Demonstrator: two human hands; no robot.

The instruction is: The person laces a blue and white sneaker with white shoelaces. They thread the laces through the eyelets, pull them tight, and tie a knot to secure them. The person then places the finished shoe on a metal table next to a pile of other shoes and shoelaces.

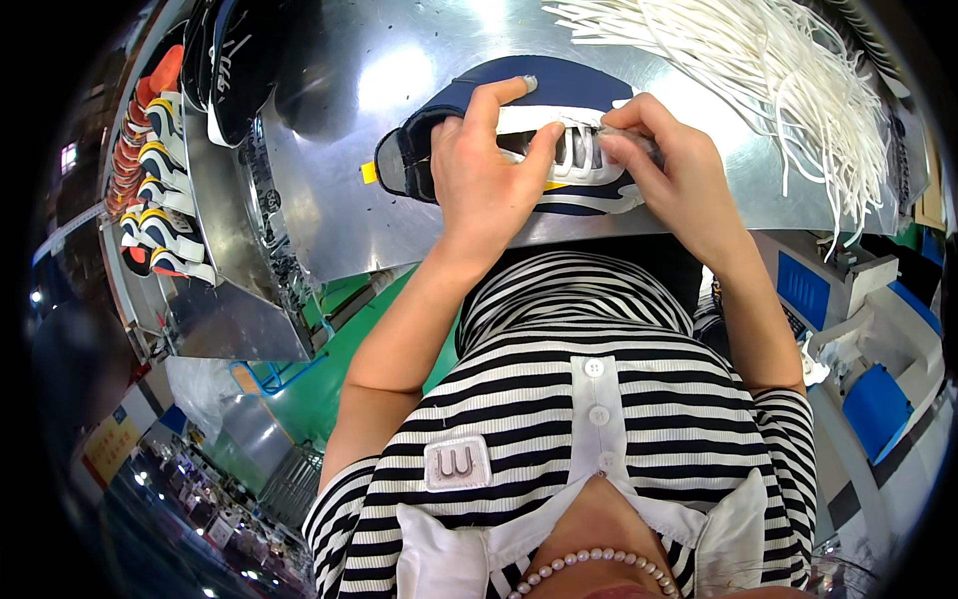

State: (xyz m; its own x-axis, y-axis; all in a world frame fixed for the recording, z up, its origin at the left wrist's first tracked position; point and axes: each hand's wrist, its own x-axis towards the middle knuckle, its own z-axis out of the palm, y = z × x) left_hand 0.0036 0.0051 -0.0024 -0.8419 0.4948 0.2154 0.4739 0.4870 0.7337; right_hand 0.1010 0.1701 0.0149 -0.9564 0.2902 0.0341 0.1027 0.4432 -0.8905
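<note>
A navy and white shoe upper (559, 75) with a yellow tab at its heel end lies on the metal table before me. White shoelace (577, 152) crosses its opening in several rows. My left hand (487, 165) grips the upper near the heel, forefinger stretched over the far side and thumb on the edge of the opening. At the toe end of the lacing, the thumb and fingers of my right hand (677, 165) are pinched together on the lace. Part of the toe is hidden behind that hand.
A big heap of loose white laces (738, 70) spreads over the right of the metal table (329, 215). Dark shoe uppers (239, 75) stand at the far left. Beyond the table's left side, white, navy and orange shoe parts (160, 190) hang in a row.
</note>
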